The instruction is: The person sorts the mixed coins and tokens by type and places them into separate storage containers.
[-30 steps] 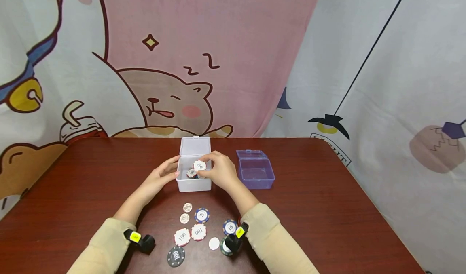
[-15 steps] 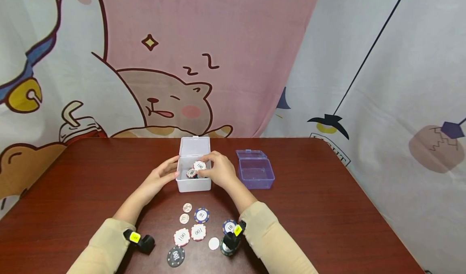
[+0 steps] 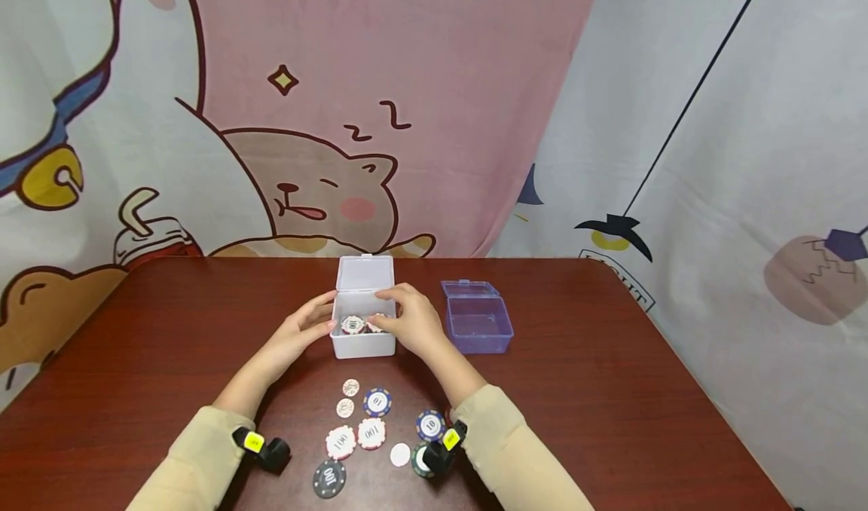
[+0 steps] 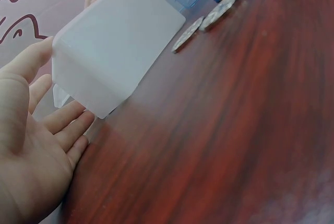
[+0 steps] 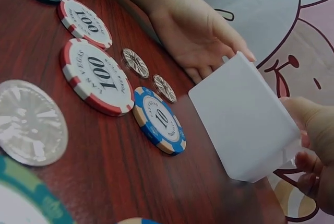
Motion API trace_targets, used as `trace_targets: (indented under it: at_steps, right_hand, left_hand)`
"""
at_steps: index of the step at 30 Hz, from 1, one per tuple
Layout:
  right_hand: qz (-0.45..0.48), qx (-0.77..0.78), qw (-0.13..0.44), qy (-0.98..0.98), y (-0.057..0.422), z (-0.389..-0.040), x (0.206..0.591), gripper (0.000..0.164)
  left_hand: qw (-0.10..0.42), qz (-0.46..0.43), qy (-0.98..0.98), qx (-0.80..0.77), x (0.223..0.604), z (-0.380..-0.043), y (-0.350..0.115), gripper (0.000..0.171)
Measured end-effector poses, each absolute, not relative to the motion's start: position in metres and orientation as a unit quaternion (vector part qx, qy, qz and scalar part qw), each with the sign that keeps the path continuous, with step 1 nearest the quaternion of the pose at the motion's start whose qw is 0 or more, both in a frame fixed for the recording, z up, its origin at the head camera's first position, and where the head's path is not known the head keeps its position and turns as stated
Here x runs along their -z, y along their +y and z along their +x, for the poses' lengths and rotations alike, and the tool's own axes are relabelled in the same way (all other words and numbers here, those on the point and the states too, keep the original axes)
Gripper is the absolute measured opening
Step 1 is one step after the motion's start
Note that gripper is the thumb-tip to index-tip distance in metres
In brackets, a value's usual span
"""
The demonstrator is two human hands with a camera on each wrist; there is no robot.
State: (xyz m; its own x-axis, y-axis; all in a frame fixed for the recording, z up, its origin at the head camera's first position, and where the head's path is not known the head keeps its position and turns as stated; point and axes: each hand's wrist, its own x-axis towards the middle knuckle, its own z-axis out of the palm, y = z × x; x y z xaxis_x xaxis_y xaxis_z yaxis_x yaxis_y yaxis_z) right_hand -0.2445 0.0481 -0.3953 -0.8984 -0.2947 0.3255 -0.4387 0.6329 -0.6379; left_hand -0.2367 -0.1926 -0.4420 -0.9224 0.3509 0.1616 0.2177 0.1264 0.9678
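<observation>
A white plastic box [image 3: 364,347] stands with its lid [image 3: 365,273] raised toward the back. Inside lie a white 100 poker chip [image 3: 353,325] and another one, partly covered by the right thumb. My left hand [image 3: 298,331] rests against the box's left side, thumb at the front corner and other fingers extended, as the left wrist view confirms. Over the box's right side is my right hand [image 3: 417,320], thumb and fingers apart with no chip between them. Its fingertips are partly hidden behind the box in the right wrist view.
A purple clear box [image 3: 478,339] stands open at the right. Nearer lie white-red 100 chips [image 3: 340,442], a black 100 chip [image 3: 329,479], blue 10 chips [image 3: 377,402], small silver coins [image 3: 350,387], a white disc [image 3: 400,454] and a green-edged chip [image 3: 419,460], partly covered by the wrist camera.
The white 100 chip that the right hand pinched over the box now lies inside, at the left. The right thumb and fingers have parted. The left hand keeps its place.
</observation>
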Motion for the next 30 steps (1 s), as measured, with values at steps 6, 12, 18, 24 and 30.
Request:
trace_targets:
  at_steps: [6,12,18,24,30]
  right_hand:
    - [0.238,-0.427,0.109,-0.865,0.056,-0.235,0.393,0.04]
    - [0.272,-0.452,0.106,-0.843,0.064,-0.227,0.395,0.04]
    - [0.303,-0.472,0.081,-0.824,0.072,-0.219,0.396,0.042]
    - [0.334,-0.464,0.051,-0.819,0.079,-0.212,0.401,0.043]
    - [0.355,-0.457,0.037,-0.815,0.081,-0.206,0.408,0.042]
  left_hand:
    - [0.047,0.192,0.747,-0.635,0.441,-0.237,-0.192,0.059]
    - [0.041,0.188,0.755,-0.627,0.442,-0.238,-0.192,0.059]
    - [0.042,0.187,0.754,-0.628,0.442,-0.238,-0.192,0.059]
    - [0.044,0.184,0.754,-0.629,0.443,-0.238,-0.192,0.059]
    - [0.048,0.182,0.755,-0.628,0.445,-0.238,-0.192,0.059]
